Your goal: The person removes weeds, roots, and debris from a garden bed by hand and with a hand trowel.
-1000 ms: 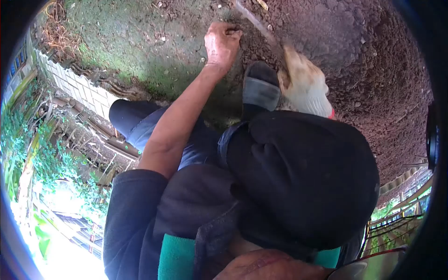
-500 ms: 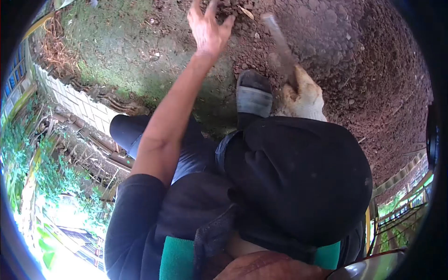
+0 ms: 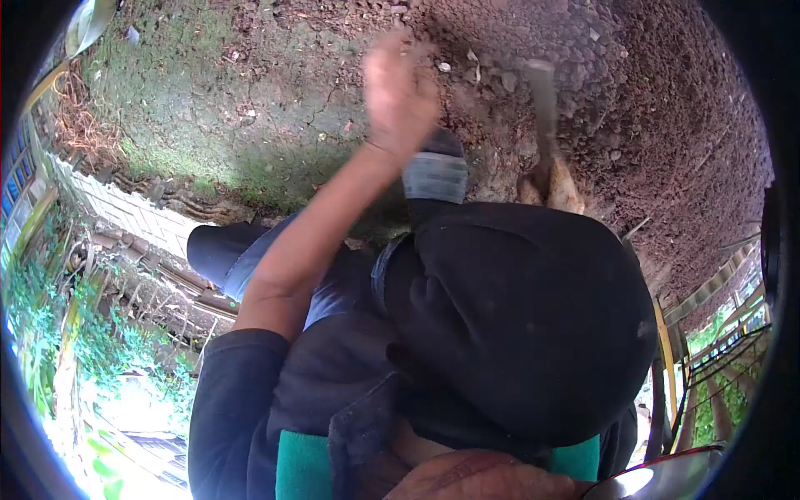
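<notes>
Above the crumbly brown soil (image 3: 658,125), the gloved right hand (image 3: 560,190) closes its fingers on the low end of a tool (image 3: 543,104). The tool seems narrow, stiff, probably metal, and is best held at that end. The left hand (image 3: 400,92) is bare, lifted and blurred, so I cannot tell how its fingers stand.

No readable text, labels or numbers.

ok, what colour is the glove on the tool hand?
Cream, soil-stained glove gripping the tool; head view.
</notes>
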`<state>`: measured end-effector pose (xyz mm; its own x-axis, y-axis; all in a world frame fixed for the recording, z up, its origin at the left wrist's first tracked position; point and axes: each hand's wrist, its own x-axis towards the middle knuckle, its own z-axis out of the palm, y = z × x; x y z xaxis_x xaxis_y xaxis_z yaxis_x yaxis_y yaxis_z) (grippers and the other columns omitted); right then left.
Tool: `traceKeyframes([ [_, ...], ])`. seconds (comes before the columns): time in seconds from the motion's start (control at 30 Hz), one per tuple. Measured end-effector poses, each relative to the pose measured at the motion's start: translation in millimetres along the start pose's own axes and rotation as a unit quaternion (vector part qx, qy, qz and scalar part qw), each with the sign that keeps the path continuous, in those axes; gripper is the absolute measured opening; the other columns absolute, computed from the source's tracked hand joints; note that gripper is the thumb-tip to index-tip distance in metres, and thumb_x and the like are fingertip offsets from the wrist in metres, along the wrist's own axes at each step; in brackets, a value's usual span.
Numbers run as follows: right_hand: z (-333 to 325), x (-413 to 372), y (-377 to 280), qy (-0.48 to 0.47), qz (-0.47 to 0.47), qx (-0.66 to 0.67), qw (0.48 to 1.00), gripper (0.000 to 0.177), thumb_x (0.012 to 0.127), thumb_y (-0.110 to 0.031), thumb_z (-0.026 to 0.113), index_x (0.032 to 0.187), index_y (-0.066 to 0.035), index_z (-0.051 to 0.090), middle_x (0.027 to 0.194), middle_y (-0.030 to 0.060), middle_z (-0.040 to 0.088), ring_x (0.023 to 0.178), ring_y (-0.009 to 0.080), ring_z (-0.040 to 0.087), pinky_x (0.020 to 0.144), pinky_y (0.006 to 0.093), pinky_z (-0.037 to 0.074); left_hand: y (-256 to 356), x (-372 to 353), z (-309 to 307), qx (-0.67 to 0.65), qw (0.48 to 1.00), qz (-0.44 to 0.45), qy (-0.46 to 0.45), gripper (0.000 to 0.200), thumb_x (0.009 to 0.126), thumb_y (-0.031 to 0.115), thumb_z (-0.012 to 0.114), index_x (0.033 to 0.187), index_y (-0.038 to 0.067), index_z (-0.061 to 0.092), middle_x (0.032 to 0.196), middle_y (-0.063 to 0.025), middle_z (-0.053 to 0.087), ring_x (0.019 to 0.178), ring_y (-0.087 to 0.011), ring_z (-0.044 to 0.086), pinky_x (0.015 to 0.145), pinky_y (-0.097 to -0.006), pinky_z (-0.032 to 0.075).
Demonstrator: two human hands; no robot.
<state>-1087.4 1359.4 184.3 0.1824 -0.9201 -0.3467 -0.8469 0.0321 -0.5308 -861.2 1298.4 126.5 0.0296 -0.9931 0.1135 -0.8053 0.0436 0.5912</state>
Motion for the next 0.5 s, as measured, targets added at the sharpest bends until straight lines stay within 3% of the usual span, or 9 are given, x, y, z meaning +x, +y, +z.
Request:
traceKeyframes([
  [0.1,6,12,-14,-0.036,-0.054,-0.027,0.998,0.063,0.082,-0.02,0.063,0.139,-0.001,0.041,0.089,0.0177,0.063,0.08,0.034,0.066,0.067,0.0444,0.055,-110,13,0,0.065,0.989,-0.112,0.074,0.034,0.085,0.014,0.069,0.118,0.007,0.064,0.135,-0.0165,0.044,0.123,-0.0312,0.046,0.102,-0.0429,0.046],
  [0.13,8,15,-17,-0.046,-0.072,-0.039,0.996,0.064,0.082,-0.019,0.063,0.139,-0.002,0.04,0.088,0.0174,0.063,0.079,0.034,0.066,0.067,0.0445,0.055,-107,20,-16,0.122,0.975,-0.183,0.004,0.044,0.087,0.023,0.067,0.127,0.005,0.059,0.138,-0.0207,0.039,0.126,-0.0357,0.041,0.108,-0.0466,0.039],
  [0.2,19,23,-18,-0.066,-0.118,-0.082,0.987,0.066,0.081,-0.017,0.063,0.141,-0.003,0.039,0.086,0.0169,0.063,0.078,0.034,0.066,0.066,0.0446,0.055,-118,5,-12,0.118,0.982,-0.145,-0.008,0.057,0.089,0.027,0.065,0.137,0.002,0.05,0.142,-0.0246,0.036,0.132,-0.0428,0.034,0.112,-0.051,0.031],
  [0.27,33,36,-6,-0.092,-0.17,-0.155,0.969,0.067,0.081,-0.016,0.063,0.142,-0.004,0.038,0.083,0.0164,0.063,0.076,0.034,0.066,0.065,0.0448,0.055,-100,-7,-6,0.095,0.988,-0.114,-0.032,0.058,0.089,0.022,0.065,0.139,0.001,0.046,0.145,-0.0258,0.033,0.137,-0.0449,0.028,0.114,-0.052,0.028],
  [0.33,31,31,8,-0.115,-0.15,-0.182,0.965,0.069,0.08,-0.014,0.064,0.143,-0.004,0.037,0.081,0.0159,0.063,0.074,0.034,0.066,0.064,0.0449,0.055,-83,-21,13,0.069,0.991,-0.097,-0.054,0.059,0.088,0.019,0.065,0.141,0.001,0.044,0.148,-0.0265,0.03,0.141,-0.0453,0.022,0.116,-0.0523,0.025],
  [0.37,29,24,21,-0.145,-0.091,-0.17,0.97,0.075,0.079,-0.011,0.064,0.147,-0.006,0.032,0.08,0.0155,0.063,0.074,0.0329,0.065,0.064,0.0447,0.055,-65,-25,26,0.096,0.99,-0.076,-0.065,0.06,0.088,0.013,0.064,0.142,0.001,0.042,0.15,-0.0269,0.028,0.143,-0.0453,0.02,0.117,-0.0526,0.022],
  [0.43,21,10,49,-0.198,0.025,-0.147,0.969,0.088,0.077,-0.004,0.064,0.154,-0.009,0.021,0.08,0.0147,0.063,0.072,0.0307,0.064,0.062,0.0442,0.055,-35,-34,48,0.039,0.99,0.003,-0.135,0.059,0.09,0.005,0.056,0.145,0.001,0.036,0.155,-0.0239,0.022,0.145,-0.0381,0.022,0.121,-0.0417,0.019],
  [0.47,10,-8,53,-0.067,-0.021,-0.141,0.987,0.087,0.075,0.001,0.064,0.153,-0.009,0.025,0.08,0.013,0.063,0.069,0.0281,0.062,0.061,0.0426,0.055,6,-25,37,-0.102,0.976,-0.087,-0.174,0.056,0.091,0.002,0.053,0.145,0.004,0.038,0.155,-0.0226,0.025,0.145,-0.0351,0.023,0.12,-0.0381,0.021],
  [0.5,3,-21,58,-0.029,0.016,-0.134,0.99,0.08,0.077,-0.002,0.064,0.15,-0.005,0.031,0.08,0.0124,0.062,0.07,0.0283,0.062,0.061,0.0416,0.055,26,-23,30,-0.166,0.967,-0.08,-0.178,0.053,0.091,0.002,0.053,0.143,0.007,0.043,0.153,-0.0202,0.03,0.144,-0.0346,0.028,0.118,-0.0398,0.026],
])
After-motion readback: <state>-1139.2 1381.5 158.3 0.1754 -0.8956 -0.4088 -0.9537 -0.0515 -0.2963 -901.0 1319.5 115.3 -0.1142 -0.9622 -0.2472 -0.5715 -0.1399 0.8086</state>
